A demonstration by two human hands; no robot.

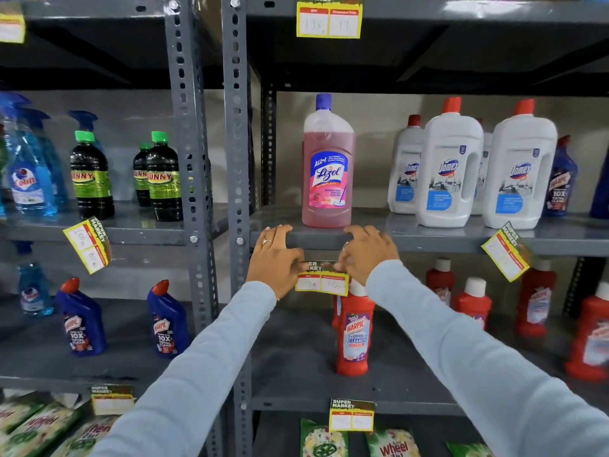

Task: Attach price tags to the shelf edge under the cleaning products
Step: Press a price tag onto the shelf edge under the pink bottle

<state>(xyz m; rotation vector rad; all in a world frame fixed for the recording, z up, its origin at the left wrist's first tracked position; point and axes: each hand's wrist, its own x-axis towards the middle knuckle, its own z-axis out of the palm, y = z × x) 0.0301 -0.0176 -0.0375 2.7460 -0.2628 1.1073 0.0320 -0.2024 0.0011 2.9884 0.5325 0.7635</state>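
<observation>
Grey steel shelving [428, 240] carries cleaning products. Left bay: one tag [88, 244] hangs crooked. Centre: left hand [275, 258] and right hand [364, 253] pinch a price tag [323, 282] against the edge under the pink Lizol bottle [328, 166], fixing unfinished. Right: another tag [506, 252] sits askew.

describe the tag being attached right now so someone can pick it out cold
Find the lone pink Lizol bottle on the middle shelf. On the shelf edge directly beneath it hangs a yellow price tag, pinched between left hand and right hand. Only this tag has hands on it.
</observation>
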